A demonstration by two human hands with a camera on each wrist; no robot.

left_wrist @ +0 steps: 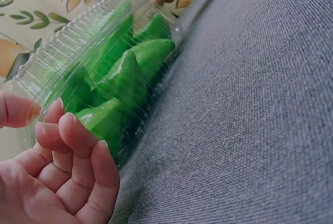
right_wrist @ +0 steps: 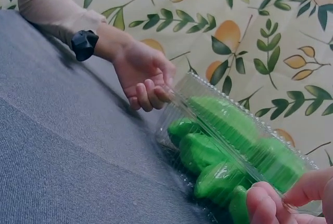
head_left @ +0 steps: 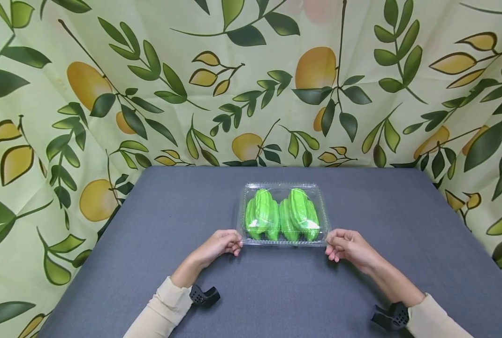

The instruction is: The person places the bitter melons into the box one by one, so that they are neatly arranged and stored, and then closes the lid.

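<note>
A clear plastic clamshell box (head_left: 283, 188) with its lid down sits on the grey cloth. Inside lie several bright green, ridged fruits or vegetables (head_left: 263, 211), possibly star fruit; their exact kind cannot be told. My left hand (head_left: 222, 243) pinches the box's near left corner between thumb and curled fingers. At the near right corner, my right hand (head_left: 349, 249) pinches the rim the same way. The left wrist view shows the left hand (left_wrist: 73, 167) at the rim, with the green pieces (left_wrist: 125, 78) behind the clear wall. In the right wrist view, both hands hold the front edge.
The grey cloth-covered table (head_left: 183, 202) runs back to a curtain (head_left: 251, 94) printed with leaves and yellow fruit, which also hangs along both sides. A black wrist strap mount (head_left: 205, 295) is on the left forearm, another (head_left: 391, 315) on the right.
</note>
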